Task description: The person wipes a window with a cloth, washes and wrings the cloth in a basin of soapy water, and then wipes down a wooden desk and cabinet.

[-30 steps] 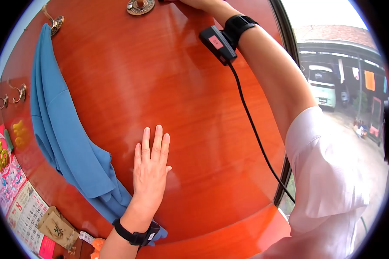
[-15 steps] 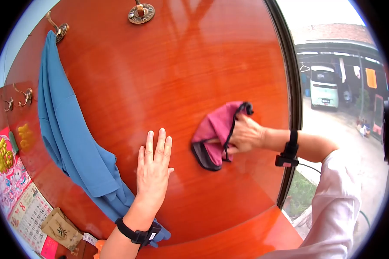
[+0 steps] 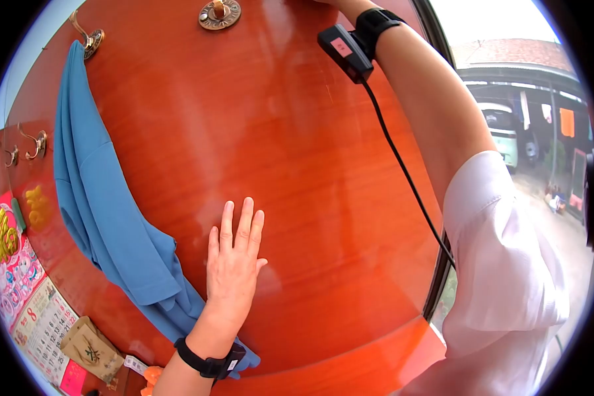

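My left hand (image 3: 234, 261) lies flat, fingers spread, against a glossy red-brown wooden panel (image 3: 323, 198), and holds nothing. Close to its left hangs a blue garment (image 3: 122, 224), its lower end passing behind my left wrist. My right arm reaches up along the panel's right side. Only a sliver of my right hand (image 3: 333, 2) shows at the top edge; its fingers are out of view. The pink cloth with dark trim is not visible now.
Metal hooks (image 3: 219, 13) are fixed to the panel; the garment hangs from another hook (image 3: 94, 41). A calendar (image 3: 43, 330) and a brown paper bag (image 3: 92, 346) are at lower left. A black cable (image 3: 402, 165) trails from my right wristband. A dark frame edge (image 3: 435, 290) borders the yard outside.
My right hand has swept from the panel's middle right up to the top edge, and the pink cloth it held has left view. My left hand stays in place.
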Tool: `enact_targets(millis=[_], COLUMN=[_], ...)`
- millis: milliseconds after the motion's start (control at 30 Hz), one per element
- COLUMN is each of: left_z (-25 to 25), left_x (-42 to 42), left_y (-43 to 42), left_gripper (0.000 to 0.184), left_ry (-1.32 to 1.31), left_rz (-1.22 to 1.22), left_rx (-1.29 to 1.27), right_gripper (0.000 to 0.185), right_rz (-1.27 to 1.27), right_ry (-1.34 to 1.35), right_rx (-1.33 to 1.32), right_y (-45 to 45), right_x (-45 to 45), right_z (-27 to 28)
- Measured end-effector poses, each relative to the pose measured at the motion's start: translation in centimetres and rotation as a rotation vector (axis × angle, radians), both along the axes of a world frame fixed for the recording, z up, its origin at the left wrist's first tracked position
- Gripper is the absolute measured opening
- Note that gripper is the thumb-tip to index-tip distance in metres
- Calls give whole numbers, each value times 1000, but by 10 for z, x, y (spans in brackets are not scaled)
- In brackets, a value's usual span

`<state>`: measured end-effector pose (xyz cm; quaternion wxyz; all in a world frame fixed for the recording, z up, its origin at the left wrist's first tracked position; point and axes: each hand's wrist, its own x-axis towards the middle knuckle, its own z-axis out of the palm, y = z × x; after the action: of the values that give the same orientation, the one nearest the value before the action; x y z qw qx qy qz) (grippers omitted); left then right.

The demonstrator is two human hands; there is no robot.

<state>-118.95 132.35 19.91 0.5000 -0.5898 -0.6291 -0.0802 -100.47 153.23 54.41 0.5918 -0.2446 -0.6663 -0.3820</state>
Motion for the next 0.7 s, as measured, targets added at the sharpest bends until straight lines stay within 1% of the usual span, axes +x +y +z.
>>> enact_targets(millis=[33,67,100,167,200,233,300,333,367,400,433,467,500,533,567,600,633,667,700], left_z=[1,1,1,0,-1,-1,0,-1,-2,-2,-1,-2,-2,-2,-2,-2,-2,-1,-1], left_x=[1,0,0,-1,-2,-1,3,2,1,2,3,3,4,5,5,6,7,8,9], left_y=[0,0,0,2,2,3,2,2,4,4,3,4,4,4,5,5,5,4,3], left_gripper=[89,89,89,89,89,89,89,89,89,87,86,86,86,86,86,85,85,85,85], left_ry=[13,18,13,6,5,3,-28,2,31,33,43,41,39,42,41,39,39,33,28], left_rz=[-9,-19,-19,-7,0,6,0,44,90,83,78,72,71,74,73,71,71,64,56], left_rx=[-5,-7,-7,-10,-7,-3,-10,-21,-27,-21,-10,-10,-4,-10,-2,4,-3,0,1], right_gripper=[61,67,69,60,67,73,65,71,74,73,67,58,53,49,47,48,49,54,63], right_rz=[171,190,220,57,203,347,174,171,141,188,50,144,250,319,281,322,360,278,243], right_ry=[192,200,203,140,131,123,99,-17,-142,-297,-412,-599,-724,-736,-875,-802,-729,-612,-467], right_rx=[-124,-9,-27,-127,-204,-279,36,21,-80,-492,-183,-349,-395,-347,-403,-343,-280,-163,-108], right_y=[-1,13,28,35,31,25,34,23,16,3,12,16,16,17,24,30,37,34,36], right_x=[4,2,8,20,27,32,35,44,52,61,68,78,92,99,109,111,111,109,106], right_z=[-11,-14,-21,-54,-83,-119,-206,-254,-305,-358,-419,-472,-499,-520,-522,-509,-485,-440,-390])
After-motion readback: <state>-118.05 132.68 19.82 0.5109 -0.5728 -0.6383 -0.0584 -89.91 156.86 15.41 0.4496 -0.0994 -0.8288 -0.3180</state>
